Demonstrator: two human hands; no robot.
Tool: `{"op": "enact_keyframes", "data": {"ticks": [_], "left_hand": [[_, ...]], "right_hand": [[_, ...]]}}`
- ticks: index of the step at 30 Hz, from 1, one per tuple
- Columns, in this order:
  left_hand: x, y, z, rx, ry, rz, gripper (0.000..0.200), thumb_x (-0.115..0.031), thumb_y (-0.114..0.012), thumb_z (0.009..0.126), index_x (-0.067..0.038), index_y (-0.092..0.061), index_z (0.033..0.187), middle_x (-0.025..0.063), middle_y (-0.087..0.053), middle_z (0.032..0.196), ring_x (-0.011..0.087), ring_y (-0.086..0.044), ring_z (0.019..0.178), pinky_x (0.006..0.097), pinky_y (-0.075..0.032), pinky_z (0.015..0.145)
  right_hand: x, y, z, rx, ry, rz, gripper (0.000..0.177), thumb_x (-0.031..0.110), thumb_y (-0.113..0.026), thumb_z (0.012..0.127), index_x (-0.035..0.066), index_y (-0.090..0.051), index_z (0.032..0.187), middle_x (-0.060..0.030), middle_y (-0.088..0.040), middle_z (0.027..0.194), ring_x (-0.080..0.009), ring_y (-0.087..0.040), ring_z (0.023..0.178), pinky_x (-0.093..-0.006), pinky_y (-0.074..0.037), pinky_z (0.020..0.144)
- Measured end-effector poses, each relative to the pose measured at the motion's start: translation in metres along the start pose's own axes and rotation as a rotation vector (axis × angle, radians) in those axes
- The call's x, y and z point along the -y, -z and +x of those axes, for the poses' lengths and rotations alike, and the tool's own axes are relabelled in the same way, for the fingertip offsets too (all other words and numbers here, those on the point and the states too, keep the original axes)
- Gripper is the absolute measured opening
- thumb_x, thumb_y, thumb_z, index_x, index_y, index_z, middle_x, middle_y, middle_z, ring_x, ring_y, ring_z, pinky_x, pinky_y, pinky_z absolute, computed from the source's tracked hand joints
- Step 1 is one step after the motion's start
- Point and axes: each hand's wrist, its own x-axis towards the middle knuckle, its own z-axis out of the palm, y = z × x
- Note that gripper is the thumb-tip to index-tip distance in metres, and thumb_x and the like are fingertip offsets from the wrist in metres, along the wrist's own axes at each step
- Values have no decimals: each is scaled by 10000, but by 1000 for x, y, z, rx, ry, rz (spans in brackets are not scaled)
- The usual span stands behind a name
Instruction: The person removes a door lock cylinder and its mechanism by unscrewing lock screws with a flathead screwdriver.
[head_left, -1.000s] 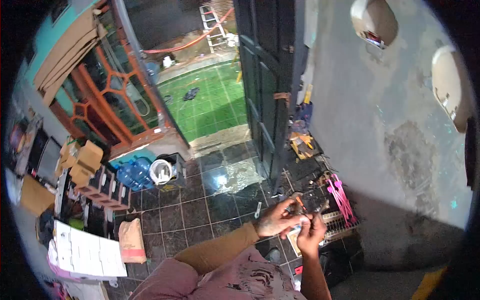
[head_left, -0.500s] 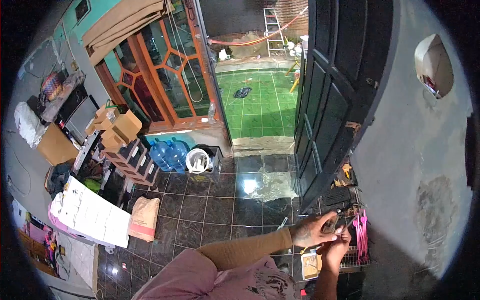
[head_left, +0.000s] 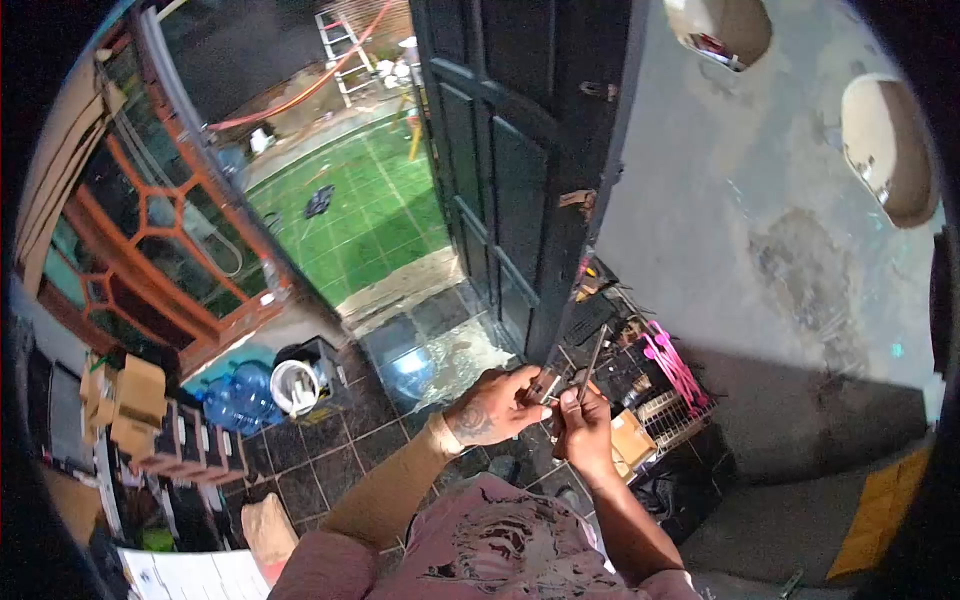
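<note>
My left hand (head_left: 490, 408) is closed, its thumb and fingers pinching a small dark brown piece with a shiny edge (head_left: 543, 384). Close beside it, my right hand (head_left: 586, 425) grips a slim, dark rod-like tool (head_left: 596, 362) that points up and away from me. Both hands meet in front of my torso, fingertips almost together at the small piece. What kind of piece it is, I cannot tell. Just beyond the hands stands the open black panelled door (head_left: 515, 190), with a metal fitting (head_left: 578, 199) on its edge.
Right of my hands lie a wire rack (head_left: 682, 418), a pink frame (head_left: 672, 365) and a cardboard box (head_left: 630, 440). Blue water bottles (head_left: 238, 398) and a crate with a white bucket (head_left: 295, 387) stand by the window. Green tiles (head_left: 350, 235) lie beyond the doorway.
My view has swung to the right, so door and window sit further left. The slim tool now shows clearly in my right hand, and the hands appear slightly higher and further left.
</note>
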Motion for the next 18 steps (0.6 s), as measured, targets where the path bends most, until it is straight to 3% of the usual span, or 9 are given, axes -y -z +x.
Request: {"op": "enact_keyframes", "data": {"ticks": [2, 4, 7, 10, 11, 13, 16, 18], "left_hand": [[2, -4, 14, 7, -13, -116, 389, -124, -727, 886, 9, -559, 1211, 62, -700, 902, 114, -671, 868, 266, -564, 750], [9, -22, 29, 3, -44, -370, 339, -122, -720, 895, 16, -577, 1170, 40, -689, 850, 115, -667, 806, 268, -562, 706], [-8, -26, 50, 59, -23, -125, 305, -131, -722, 901, 15, -582, 1130, 19, -664, 819, 91, -634, 735, 256, -537, 643], [-10, -58, 68, 68, -106, -245, 321, -149, -738, 893, 11, -574, 1118, 7, -638, 783, 78, -599, 695, 243, -495, 602], [-10, -68, 75, 57, -159, -273, 330, -154, -743, 890, 14, -571, 1115, 11, -637, 780, 79, -597, 697, 243, -492, 604], [-43, -59, 83, 98, -175, -41, 458, -149, -765, 856, 51, -550, 1207, 55, -637, 791, 117, -608, 713, 278, -507, 640], [-57, -58, 104, 216, -290, 37, 602, -115, -779, 808, 40, -523, 1331, 93, -658, 820, 170, -643, 730, 313, -525, 671], [-70, -58, 121, 335, -477, 123, 562, -25, -710, 783, -41, -568, 1327, 148, -663, 974, 253, -669, 914, 341, -537, 796]], "right_hand": [[-9, -6, 5, -148, 177, -44, 270, 174, -526, 1033, 45, -549, 797, 58, -494, 684, -37, -408, 626, -228, -328, 539], [-15, 3, 11, -228, 144, 13, 267, 176, -521, 1036, 47, -548, 804, 59, -489, 688, -40, -406, 628, -229, -331, 541], [-14, 17, 10, -357, 209, 37, 256, 179, -519, 1034, 45, -548, 817, 59, -487, 710, -45, -404, 645, -232, -336, 555], [-9, 41, 10, -470, 358, -75, 239, 176, -523, 1028, 52, -545, 825, 50, -493, 721, -47, -411, 659, -230, -341, 568], [-5, 49, 9, -455, 262, 82, 236, 173, -516, 1029, 51, -567, 834, 47, -511, 701, -51, -425, 614, -234, -344, 534], [21, 57, 5, -447, 78, 239, 247, 204, -510, 1035, 50, -596, 862, 38, -524, 664, -70, -441, 535, -246, -353, 487], [29, 82, -1, -374, -58, 365, 155, 120, -520, 991, 44, -610, 891, 0, -536, 629, -107, -459, 462, -264, -359, 438], [24, 101, -6, -199, -120, 461, 86, 45, -521, 929, 41, -601, 898, -25, -533, 627, -124, -470, 456, -270, -371, 432]]}}
